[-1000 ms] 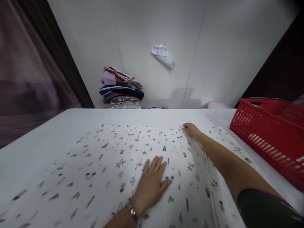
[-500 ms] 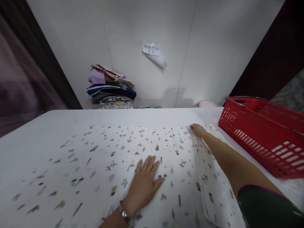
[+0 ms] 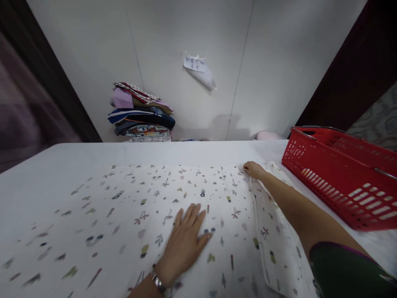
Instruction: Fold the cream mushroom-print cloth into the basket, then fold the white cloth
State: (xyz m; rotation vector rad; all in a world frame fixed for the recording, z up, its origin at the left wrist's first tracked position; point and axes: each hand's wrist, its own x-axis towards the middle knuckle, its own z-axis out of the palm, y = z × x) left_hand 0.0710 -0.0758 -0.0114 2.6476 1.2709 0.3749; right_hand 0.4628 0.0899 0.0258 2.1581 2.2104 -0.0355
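Note:
A white cloth [image 3: 124, 215] printed with small plants and shapes lies spread over the white table. Its right side is turned over into a folded strip [image 3: 279, 244] beneath my right forearm. Palm down, my left hand [image 3: 185, 244] rests flat on the middle of the cloth, fingers extended and a metal band at the wrist. At the far edge, close to the top of the fold, my right hand [image 3: 253, 170] pinches the fabric between closed fingers. The exact bit of cloth in that pinch is partly hidden by the hand.
To the right stands a red plastic basket [image 3: 338, 178] with metal handles. Beyond the table's far edge [image 3: 198, 145] is a stack of folded textiles [image 3: 142, 114]. A paper sign [image 3: 194, 64] in a plastic sleeve hangs on the wall; a dark curtain [image 3: 34, 95] is at left.
The whole view has shifted slightly, so things sit a little further left. My right hand keeps hold of the cloth's far edge; my left hand stays flat on it.

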